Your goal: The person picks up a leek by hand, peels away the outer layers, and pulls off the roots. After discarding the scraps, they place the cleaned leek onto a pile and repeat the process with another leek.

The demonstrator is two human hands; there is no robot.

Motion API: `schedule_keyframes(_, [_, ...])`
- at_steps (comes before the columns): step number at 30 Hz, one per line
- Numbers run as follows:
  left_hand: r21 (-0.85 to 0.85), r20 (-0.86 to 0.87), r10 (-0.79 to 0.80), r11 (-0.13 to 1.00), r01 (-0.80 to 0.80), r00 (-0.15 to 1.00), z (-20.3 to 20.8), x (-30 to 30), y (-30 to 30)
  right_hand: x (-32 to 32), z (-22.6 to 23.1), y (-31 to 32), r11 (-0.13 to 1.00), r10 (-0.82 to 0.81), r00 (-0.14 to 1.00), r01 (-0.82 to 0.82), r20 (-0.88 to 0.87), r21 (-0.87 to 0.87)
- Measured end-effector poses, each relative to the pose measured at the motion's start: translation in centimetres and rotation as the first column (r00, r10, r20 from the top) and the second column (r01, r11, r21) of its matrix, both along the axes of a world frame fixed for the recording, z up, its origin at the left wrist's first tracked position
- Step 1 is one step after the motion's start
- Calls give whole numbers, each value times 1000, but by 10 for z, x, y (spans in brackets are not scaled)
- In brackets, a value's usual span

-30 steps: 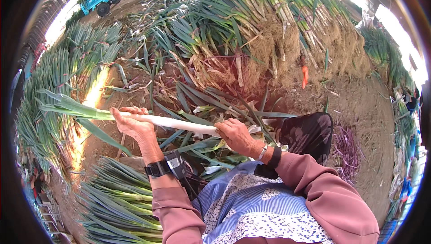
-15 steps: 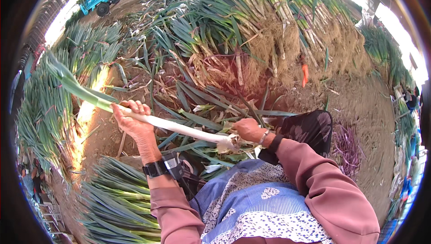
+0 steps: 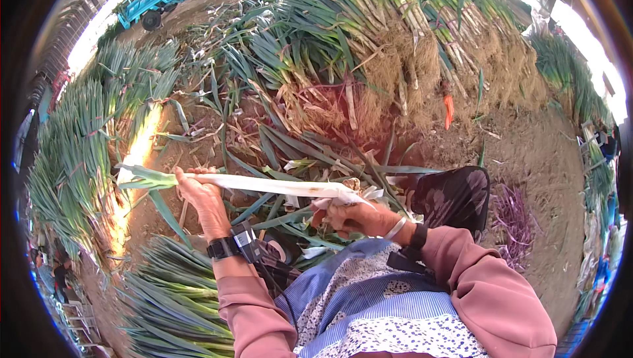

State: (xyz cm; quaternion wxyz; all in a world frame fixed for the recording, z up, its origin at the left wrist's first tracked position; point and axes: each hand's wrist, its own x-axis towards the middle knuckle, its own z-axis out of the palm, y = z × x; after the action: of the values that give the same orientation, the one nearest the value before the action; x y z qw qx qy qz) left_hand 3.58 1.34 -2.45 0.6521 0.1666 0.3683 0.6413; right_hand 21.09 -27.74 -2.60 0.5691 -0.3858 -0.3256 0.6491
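A long green onion [image 3: 277, 186] lies nearly level across the space in front of me, green leaves to the left and root end to the right. Close to where white turns to green, my left hand [image 3: 200, 198] is closed around the stalk. My right hand [image 3: 361, 219] is closed just under the root end, where pale outer skin [image 3: 349, 194] hangs loose against it. Its fingertips are partly hidden, so how much of the stalk or skin they pinch is unclear. Cut leaves and peelings [image 3: 290, 216] lie beneath both hands.
Bundled green onions with roots [image 3: 402, 48] are stacked at the back; more stand at the left [image 3: 72, 153]. A pile [image 3: 175, 298] lies by my left forearm. Purple strands [image 3: 514, 226] lie on the ground at right, beyond my dark-clad knee [image 3: 452, 200]. A blue cart [image 3: 148, 5] stands far left.
The green onion has swung from slanting to nearly level, its leafy end coming down. My right hand has moved slightly down and under the root end, and loose skin now shows there.
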Motion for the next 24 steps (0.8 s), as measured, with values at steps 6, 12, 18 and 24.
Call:
schedule_keyframes(6, [-126, -204, 59, 988, -86, 977, -44, -27, 33, -9, 22, -13, 997, 34, 932, -59, 362, 58])
schedule_keyframes(12, [-182, -361, -192, 974, 133, 913, -69, 9, 29, -16, 53, -60, 954, 264, 919, -204, 293, -219])
schedule_keyframes(18, [-232, -261, -38, 972, -25, 965, -83, 22, 43, -8, 90, -88, 936, 261, 848, -105, 462, -336])
schedule_keyframes(24, [-4, -505, 339, 919, -395, 793, -77, -86, 93, 29, 103, -104, 954, 184, 645, 66, 742, -294])
